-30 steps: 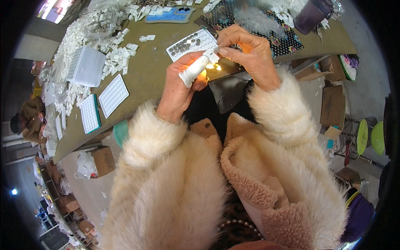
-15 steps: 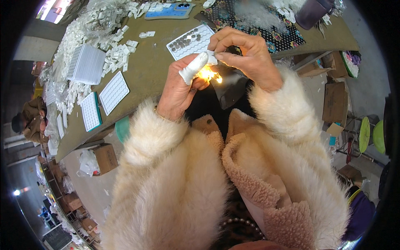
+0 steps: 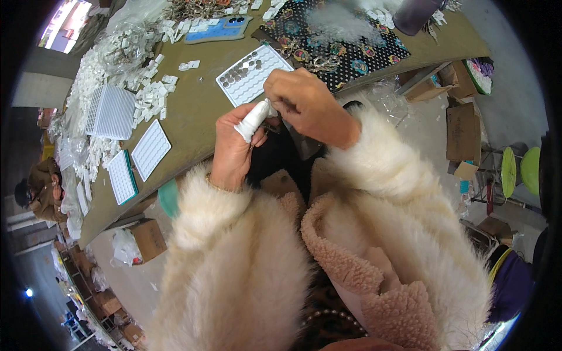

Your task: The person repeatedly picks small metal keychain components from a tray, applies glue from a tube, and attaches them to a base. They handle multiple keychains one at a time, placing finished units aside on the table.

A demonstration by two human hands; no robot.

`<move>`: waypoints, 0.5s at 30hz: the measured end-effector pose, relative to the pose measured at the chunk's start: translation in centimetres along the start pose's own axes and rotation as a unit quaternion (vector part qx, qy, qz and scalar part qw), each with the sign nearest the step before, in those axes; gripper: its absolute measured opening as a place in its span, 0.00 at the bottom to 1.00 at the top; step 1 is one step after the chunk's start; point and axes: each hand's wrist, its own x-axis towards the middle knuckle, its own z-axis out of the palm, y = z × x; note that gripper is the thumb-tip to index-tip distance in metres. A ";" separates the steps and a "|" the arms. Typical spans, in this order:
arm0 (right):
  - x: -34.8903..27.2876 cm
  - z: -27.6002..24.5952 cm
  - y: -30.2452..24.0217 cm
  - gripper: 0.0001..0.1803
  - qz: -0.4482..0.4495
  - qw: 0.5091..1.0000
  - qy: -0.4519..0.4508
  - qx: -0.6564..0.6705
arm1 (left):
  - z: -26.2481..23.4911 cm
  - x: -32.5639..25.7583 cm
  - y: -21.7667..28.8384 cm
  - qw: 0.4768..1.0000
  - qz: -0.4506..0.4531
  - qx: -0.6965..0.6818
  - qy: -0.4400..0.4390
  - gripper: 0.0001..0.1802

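One white piece (image 3: 273,109) pinched between near-closed left hand (image 3: 233,143), right hand (image 3: 309,106); direction, long axis unclear.

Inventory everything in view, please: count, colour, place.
Table: one, olive-brown, upper picture
Disc-holding tray: one, white, table centre
Flat trays: two, white, table left
Tray stack: one, white, behind them
Small pieces: many, white, table left
Phone-shaped item: one, blue, far table
Patterned cloth: one, dark, table right
Container: one, purple, near cloth
Boxes: several, brown, both sides
Co-worker: one, brown-clothed, far left
Finger cover: one, white, left hand
Left hand, right hand: one each, cream-sleeved, centre
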 end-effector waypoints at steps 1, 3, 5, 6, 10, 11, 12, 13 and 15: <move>-0.2 0.2 -0.2 0.06 -0.011 0.999 0.005 -0.032 | -0.1 -0.1 -0.2 0.999 0.010 0.031 0.010 0.12; -0.6 0.6 -0.3 0.09 -0.039 0.994 0.010 -0.099 | -0.5 -0.2 -0.4 0.999 0.022 0.026 -0.001 0.13; -0.6 -0.2 0.8 0.09 -0.052 0.990 0.020 -0.128 | -1.2 -0.3 -0.1 0.998 0.028 -0.046 -0.042 0.14; -0.5 -1.0 1.7 0.09 -0.058 0.987 0.020 -0.146 | -1.5 -0.3 0.2 0.991 0.021 -0.113 -0.062 0.14; -0.5 -4.1 5.7 0.06 0.096 0.905 0.174 -0.376 | -2.7 0.1 1.0 0.949 -0.002 -0.300 -0.094 0.21; -0.7 -5.0 6.5 0.09 0.134 0.890 0.172 -0.400 | -2.8 0.1 1.1 0.949 0.002 -0.309 -0.070 0.23; -0.9 -5.4 7.2 0.10 0.151 0.883 0.180 -0.406 | -2.8 0.2 1.2 0.945 -0.001 -0.318 -0.068 0.24; -1.0 -5.5 7.8 0.10 0.184 0.874 0.189 -0.409 | -2.9 0.3 1.4 0.942 -0.004 -0.327 -0.076 0.24; -1.4 -5.3 8.6 0.11 0.207 0.881 0.170 -0.391 | -2.8 0.2 1.7 0.939 -0.012 -0.333 -0.091 0.27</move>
